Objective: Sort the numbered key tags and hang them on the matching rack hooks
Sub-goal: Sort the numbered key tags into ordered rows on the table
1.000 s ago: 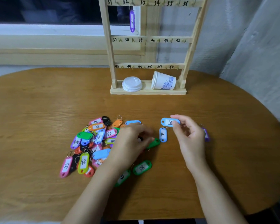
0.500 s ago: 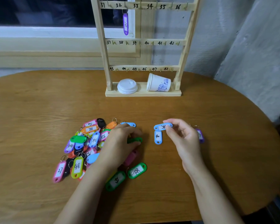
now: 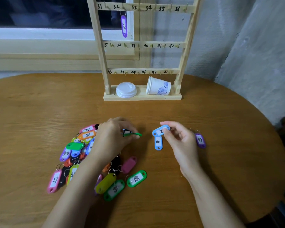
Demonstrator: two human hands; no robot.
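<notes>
As your left fingers (image 3: 122, 122) pinch a green tag (image 3: 133, 134), right fingers (image 3: 173, 129) a blue tag (image 3: 160, 130), the loose tag (image 3: 158, 143) touching beneath could snag.

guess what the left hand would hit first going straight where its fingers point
Probably the blue tag pinched by the right hand; the left hand points right, holding a green tag. Height unclear.

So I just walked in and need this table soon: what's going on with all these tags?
A person is sorting numbered key tags. The left hand grips a green tag beside the mixed pile; the right hand pinches a blue tag. A second blue tag and a purple 47 tag lie apart on the table. On the rack, one purple tag hangs near 32.
</notes>
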